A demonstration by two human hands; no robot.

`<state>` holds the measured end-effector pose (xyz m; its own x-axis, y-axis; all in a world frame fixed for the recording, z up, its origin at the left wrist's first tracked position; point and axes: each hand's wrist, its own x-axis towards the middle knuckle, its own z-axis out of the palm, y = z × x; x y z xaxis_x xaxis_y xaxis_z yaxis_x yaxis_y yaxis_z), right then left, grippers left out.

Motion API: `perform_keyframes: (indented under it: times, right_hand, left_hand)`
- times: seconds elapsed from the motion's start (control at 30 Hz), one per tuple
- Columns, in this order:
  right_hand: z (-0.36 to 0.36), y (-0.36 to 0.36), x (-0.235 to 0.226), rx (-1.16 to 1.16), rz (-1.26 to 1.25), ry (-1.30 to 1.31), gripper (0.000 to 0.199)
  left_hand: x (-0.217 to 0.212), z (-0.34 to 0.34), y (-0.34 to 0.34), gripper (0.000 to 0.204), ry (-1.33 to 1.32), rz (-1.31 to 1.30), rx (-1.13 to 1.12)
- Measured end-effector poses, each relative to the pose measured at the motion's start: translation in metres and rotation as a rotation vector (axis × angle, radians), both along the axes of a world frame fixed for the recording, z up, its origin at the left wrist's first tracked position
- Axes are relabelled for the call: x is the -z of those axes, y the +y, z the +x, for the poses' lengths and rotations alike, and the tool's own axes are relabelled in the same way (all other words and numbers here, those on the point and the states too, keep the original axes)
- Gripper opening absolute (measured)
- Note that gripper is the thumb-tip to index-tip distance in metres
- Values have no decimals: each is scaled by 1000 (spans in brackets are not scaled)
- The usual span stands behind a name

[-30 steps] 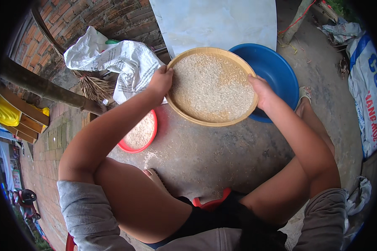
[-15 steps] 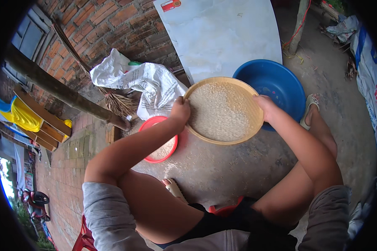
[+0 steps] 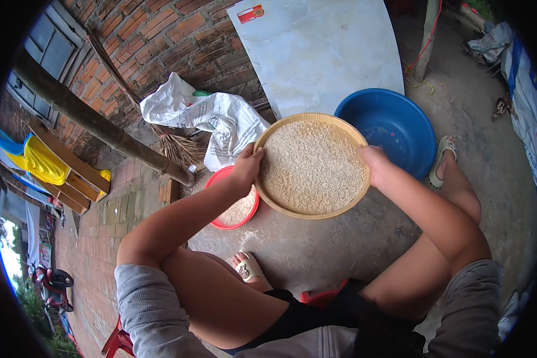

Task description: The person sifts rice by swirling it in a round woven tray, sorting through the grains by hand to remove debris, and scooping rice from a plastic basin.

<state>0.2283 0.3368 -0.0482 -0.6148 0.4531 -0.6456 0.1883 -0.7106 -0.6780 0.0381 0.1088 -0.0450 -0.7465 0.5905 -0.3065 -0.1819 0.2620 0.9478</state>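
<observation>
Gripping the round woven tray (image 3: pixel 316 215) from both sides out in front: clamping the left rim with the left hand (image 3: pixel 246 168), bent round the edge, and pinning the right rim with the right hand (image 3: pixel 376 164), thumb up at the lip. Closed tight on the rim at either side, no gap showing; cannot tell the finger placement underneath. Holding it up above the concrete floor (image 3: pixel 292 250), between the red bowl (image 3: pixel 231 227) and the blue basin (image 3: pixel 417 128), overlapping both in this view; cannot tell whether touching either. And progress? Seemingly mid-work, with plenty left to handle, judging by the pale grain (image 3: pixel 313 170) spread over nearly the whole tray. Some apparently set aside too: seeing a further batch of grain in the red bowl, a loose scatter (image 3: pixel 246 237) on the floor to the near side of it, and just small light specks on the bottom of the blue basin. Impossible to put a share on the finished part. Now for direction: facing open side up, toward the head camera, base turned down and out of sight. Being round, having no true long axis; looking just a touch broader from hand to hand than from near rim to far, so running left to right between the grips, if anything. Cannot tell a slight tilt from the bend of the lens.
</observation>
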Motion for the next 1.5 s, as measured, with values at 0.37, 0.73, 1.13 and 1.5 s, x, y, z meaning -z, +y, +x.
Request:
perform_keyframes:
  times: [0.37,0.73,1.13,1.5]
  right_hand:
    - [11,9,-48,-146,-14,152,38]
    - [37,-77,-99,35,179,275,31]
    - [52,-66,-118,132,284,781,32]
    - [65,-50,-36,162,-4,622,37]
  left_hand:
    - [-39,10,7,28,239,-62,-107]
    - [-83,-69,11,35,83,-61,366]
    - [-80,-13,0,31,22,166,232]
    - [-66,39,-20,32,258,-154,83]
